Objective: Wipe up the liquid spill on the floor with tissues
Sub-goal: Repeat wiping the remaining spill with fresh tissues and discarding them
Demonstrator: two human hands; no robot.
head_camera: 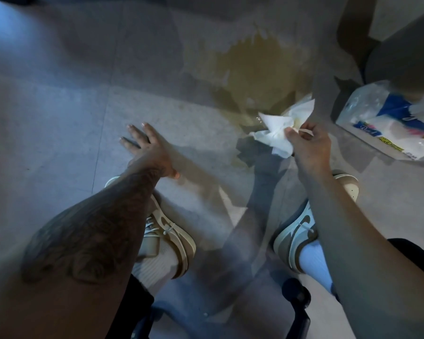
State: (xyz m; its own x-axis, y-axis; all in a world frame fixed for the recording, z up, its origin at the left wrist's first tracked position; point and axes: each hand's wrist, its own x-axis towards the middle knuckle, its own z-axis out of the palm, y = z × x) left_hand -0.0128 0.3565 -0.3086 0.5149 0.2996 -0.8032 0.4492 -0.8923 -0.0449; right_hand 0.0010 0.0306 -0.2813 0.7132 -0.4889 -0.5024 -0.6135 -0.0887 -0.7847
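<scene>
A yellowish-brown liquid spill (257, 69) spreads over the grey tiled floor ahead of me, with a thinner trail running toward my feet. My right hand (311, 143) pinches a crumpled white tissue (279, 133), stained yellow in part, just above the spill's near edge. My left hand (147, 148) is held low over the dry floor to the left of the spill, fingers spread and holding nothing.
A plastic pack of paper towels (389, 126) lies on the floor at the right. Grey furniture legs (353, 33) stand beyond it. My two shoes (169, 236) are below the hands, and black chair parts (296, 299) sit near the bottom.
</scene>
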